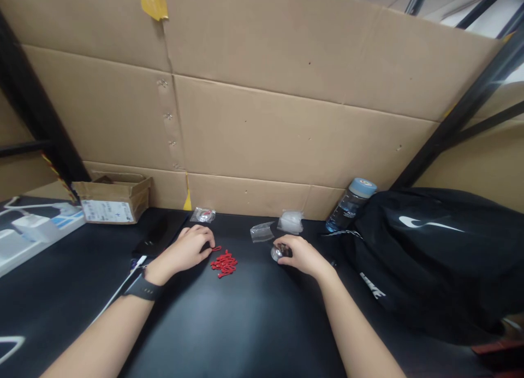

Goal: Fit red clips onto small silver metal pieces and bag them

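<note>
My left hand, with a dark watch band at the wrist, has thumb and forefinger brought together at a small red cord loop. Just in front of it lies a pile of short red cords on the black tabletop. Over to the right, the fingers of my right hand curl around a small round, shiny silver piece; dark brown shows behind it, partly hidden by the fingers. A clear plastic bag lies flat beyond that hand.
Clear packets and a bagged round item lie near the cardboard wall. On the right stand a blue-capped bottle and a black bag. A small carton, power strip and dark phone are left.
</note>
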Tool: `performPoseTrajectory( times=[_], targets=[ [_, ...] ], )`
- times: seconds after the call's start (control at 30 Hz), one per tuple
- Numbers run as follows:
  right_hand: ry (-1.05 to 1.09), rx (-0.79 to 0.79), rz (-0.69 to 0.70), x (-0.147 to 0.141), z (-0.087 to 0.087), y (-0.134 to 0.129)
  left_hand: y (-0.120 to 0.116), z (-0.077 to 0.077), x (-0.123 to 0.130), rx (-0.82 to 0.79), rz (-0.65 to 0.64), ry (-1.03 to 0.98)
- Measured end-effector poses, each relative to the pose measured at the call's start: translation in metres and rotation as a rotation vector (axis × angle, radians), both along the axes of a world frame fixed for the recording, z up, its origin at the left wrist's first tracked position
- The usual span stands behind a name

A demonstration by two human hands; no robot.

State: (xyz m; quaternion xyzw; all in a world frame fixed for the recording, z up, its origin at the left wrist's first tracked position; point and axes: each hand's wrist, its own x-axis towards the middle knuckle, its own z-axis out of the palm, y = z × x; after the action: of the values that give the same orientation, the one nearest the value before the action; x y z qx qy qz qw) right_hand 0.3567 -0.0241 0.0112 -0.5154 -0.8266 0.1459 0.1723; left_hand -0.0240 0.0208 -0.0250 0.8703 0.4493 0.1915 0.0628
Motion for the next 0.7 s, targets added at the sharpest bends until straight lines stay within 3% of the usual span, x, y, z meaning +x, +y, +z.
performPoseTrajectory(
  times=[0.43,0.7],
  targets=[
    [0.063,-0.005,0.014,0.004,0.007,-0.001,0.007,-0.012,0.01,0.022,0.001,-0.064],
    [0.219,0.169,0.106,-0.028,0.014,-0.011,-0.003,-0.002,0.021,0.058,0.049,-0.109]
  ],
)
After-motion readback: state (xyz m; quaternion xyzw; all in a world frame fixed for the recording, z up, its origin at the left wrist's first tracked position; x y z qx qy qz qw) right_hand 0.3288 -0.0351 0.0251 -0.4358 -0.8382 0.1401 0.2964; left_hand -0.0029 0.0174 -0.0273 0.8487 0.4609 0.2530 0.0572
